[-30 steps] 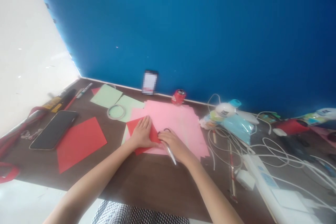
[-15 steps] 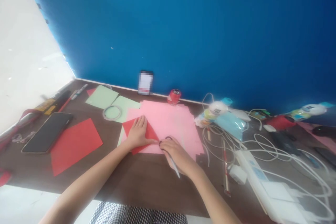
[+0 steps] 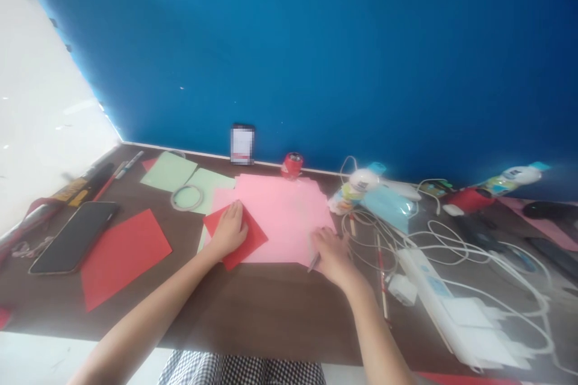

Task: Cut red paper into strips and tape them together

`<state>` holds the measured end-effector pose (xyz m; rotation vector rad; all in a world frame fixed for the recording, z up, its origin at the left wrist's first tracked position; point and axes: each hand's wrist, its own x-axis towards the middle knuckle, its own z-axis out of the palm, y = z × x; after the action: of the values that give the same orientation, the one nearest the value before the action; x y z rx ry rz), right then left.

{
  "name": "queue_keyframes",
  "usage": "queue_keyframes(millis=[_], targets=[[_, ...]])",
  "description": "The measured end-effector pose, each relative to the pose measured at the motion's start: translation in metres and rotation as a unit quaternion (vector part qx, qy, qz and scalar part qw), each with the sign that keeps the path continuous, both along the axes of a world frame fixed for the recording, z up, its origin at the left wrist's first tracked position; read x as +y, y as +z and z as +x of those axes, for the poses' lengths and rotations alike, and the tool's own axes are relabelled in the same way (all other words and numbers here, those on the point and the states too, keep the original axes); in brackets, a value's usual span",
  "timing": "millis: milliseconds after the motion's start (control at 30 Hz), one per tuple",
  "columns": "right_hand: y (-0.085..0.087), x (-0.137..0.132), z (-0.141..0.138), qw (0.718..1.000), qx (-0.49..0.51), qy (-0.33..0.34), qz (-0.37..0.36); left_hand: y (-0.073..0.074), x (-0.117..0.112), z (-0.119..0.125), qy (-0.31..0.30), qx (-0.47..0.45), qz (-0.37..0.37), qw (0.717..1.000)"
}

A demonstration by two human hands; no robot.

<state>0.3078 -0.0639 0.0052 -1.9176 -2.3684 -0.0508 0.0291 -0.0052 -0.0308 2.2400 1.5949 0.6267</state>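
Observation:
My left hand lies flat on a square of red paper, its fingers stretched over the sheet. That square rests partly on a stack of pink paper. At the right edge of the stack, my right hand is low with bent fingers, around what look like scissors. Only a short greyish piece of them sticks out under the palm; the hand hides the rest. Another red sheet lies further left, partly under a dark phone.
Green sheets and a tape roll lie at the back left. A red round container stands behind the pink stack. To the right are a glue bottle, tangled white cables and a power strip.
My right hand has moved right, away from the red square, with the scissors turned and mostly covered. My left hand stays on the square, thumb drawn in. The view has shifted slightly.

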Motion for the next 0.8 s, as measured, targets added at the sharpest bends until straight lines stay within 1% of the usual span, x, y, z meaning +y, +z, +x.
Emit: queue_keyframes(millis=[67,167,233,300,333,400,467,533,567,600,667,733,800], targets=[[0.005,-0.001,-0.024,1.000,0.022,0.018,-0.003,-0.003,0.000,0.000,0.006,-0.010,0.024,1.000],[0.008,0.005,-0.072,0.992,0.116,0.049,0.014,-0.004,-0.001,0.001,0.001,-0.034,0.054,0.998],[0.004,0.013,-0.101,0.990,0.130,0.059,0.007,-0.004,-0.002,0.002,-0.004,-0.062,0.072,0.995],[-0.004,0.021,-0.117,0.992,0.121,0.041,0.023,-0.003,-0.003,0.002,-0.006,-0.104,0.077,0.992],[-0.009,0.025,-0.119,0.991,0.127,0.042,0.029,-0.002,-0.004,0.002,-0.008,-0.129,0.070,0.989],[-0.016,0.028,-0.116,0.988,0.142,0.041,0.041,0.000,-0.004,0.001,-0.001,-0.180,0.039,0.983],[-0.019,0.028,-0.107,0.980,0.192,0.026,0.051,0.005,-0.004,-0.002,0.028,-0.225,-0.003,0.974],[-0.017,0.026,-0.099,0.956,0.287,0.016,0.055,0.012,-0.002,-0.006,0.071,-0.262,-0.033,0.962],[-0.015,0.024,-0.095,0.939,0.341,0.020,0.053,0.016,-0.001,-0.008,0.088,-0.279,-0.040,0.955],[-0.012,0.023,-0.093,0.920,0.389,0.028,0.046,0.020,0.001,-0.010,0.093,-0.296,-0.041,0.950],[-0.007,0.022,-0.091,0.883,0.467,0.040,0.029,0.028,0.003,-0.014,0.073,-0.335,-0.051,0.938],[-0.003,0.022,-0.090,0.852,0.523,0.025,0.020,0.033,0.005,-0.017,0.023,-0.381,-0.090,0.920],[-0.001,0.023,-0.089,0.828,0.561,0.003,0.017,0.037,0.005,-0.019,-0.007,-0.429,-0.130,0.894]])
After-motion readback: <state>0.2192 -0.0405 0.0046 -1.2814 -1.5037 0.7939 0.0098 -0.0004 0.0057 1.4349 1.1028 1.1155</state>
